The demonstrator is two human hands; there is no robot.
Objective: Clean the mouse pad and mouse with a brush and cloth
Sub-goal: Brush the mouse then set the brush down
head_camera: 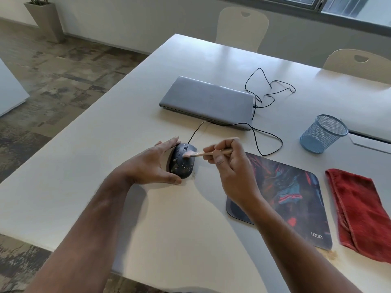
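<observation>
We take the mouse (182,160) as our landmark: it sits on the white table (118,127), well to the left of the mouse pad (283,193), its long axis running from the near end by our wrist to the far end where the cable (268,142) leaves toward the closed laptop (206,100); our left hand (155,163) cups the mouse's left flank, thumb curled at its near end and fingers laid straight along its far left side, steadying it; our right hand (227,163) lies just right of the mouse and pinches the handle of the brush (203,153), which lies across the mouse's long axis with its bristles touching the speckled top; we judge the coming stroke should sweep crosswise, toward the mouse's right side, since crumbs lie on the table just beside its near right edge; the red cloth (359,212) waits untouched, farthest right of the mouse, beyond the pad, nearer our right hand.
</observation>
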